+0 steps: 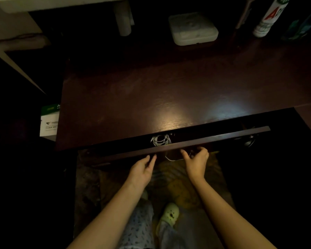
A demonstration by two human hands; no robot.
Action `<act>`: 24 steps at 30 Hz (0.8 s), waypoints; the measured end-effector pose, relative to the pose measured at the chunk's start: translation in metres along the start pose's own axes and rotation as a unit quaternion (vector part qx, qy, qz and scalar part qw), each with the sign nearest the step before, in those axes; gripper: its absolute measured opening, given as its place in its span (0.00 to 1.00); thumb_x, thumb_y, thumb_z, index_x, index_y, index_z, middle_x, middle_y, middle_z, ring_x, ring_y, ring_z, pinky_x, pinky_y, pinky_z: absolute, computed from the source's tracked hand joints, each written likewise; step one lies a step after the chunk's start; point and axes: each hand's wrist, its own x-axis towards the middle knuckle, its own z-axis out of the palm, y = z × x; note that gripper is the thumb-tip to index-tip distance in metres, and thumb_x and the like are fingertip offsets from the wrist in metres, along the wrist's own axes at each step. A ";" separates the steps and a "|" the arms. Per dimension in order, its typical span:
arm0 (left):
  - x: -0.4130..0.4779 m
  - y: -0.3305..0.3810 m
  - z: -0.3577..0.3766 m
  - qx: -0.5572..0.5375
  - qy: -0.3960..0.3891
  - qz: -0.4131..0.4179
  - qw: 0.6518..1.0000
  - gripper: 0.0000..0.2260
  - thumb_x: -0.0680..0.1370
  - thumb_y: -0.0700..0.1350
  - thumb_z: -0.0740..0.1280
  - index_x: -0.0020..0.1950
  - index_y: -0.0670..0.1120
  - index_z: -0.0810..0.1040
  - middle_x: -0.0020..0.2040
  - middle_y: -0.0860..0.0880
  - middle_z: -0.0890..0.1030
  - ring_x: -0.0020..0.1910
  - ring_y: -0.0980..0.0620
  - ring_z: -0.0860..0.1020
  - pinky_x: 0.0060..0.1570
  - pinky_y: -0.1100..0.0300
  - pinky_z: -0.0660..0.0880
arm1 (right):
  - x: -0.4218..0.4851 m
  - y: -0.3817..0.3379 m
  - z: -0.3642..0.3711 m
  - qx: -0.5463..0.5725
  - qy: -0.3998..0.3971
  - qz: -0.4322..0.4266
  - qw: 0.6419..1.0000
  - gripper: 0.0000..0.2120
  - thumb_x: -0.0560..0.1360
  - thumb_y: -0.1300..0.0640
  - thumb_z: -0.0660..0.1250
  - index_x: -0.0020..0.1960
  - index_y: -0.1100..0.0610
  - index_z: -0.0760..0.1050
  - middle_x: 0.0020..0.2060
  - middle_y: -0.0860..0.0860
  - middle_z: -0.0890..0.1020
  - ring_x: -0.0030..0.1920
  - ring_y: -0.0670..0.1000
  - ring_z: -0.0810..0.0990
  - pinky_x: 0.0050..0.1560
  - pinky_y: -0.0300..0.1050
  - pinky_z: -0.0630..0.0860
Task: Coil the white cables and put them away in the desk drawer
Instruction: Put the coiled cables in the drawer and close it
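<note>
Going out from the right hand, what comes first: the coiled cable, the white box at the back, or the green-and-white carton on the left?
From the right hand:
1. Coiled cable, in the drawer gap just up-left.
2. Carton, far left beside the desk.
3. White box, at the desk's back.

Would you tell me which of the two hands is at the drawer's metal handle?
The right hand, curled at the thin metal handle below the dark wooden drawer front; the left hand only touches the front's lower edge with its fingertips.
</note>
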 end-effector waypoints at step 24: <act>0.021 0.017 0.044 -0.003 -0.023 0.059 0.998 0.20 0.79 0.34 0.59 0.71 0.40 0.64 0.68 0.39 0.69 0.67 0.41 0.71 0.66 0.46 0.69 | 0.058 -0.025 0.029 0.002 -0.012 0.019 1.000 0.44 0.73 0.51 0.68 0.76 0.62 0.43 0.76 0.58 0.52 0.75 0.56 0.56 0.72 0.45 0.57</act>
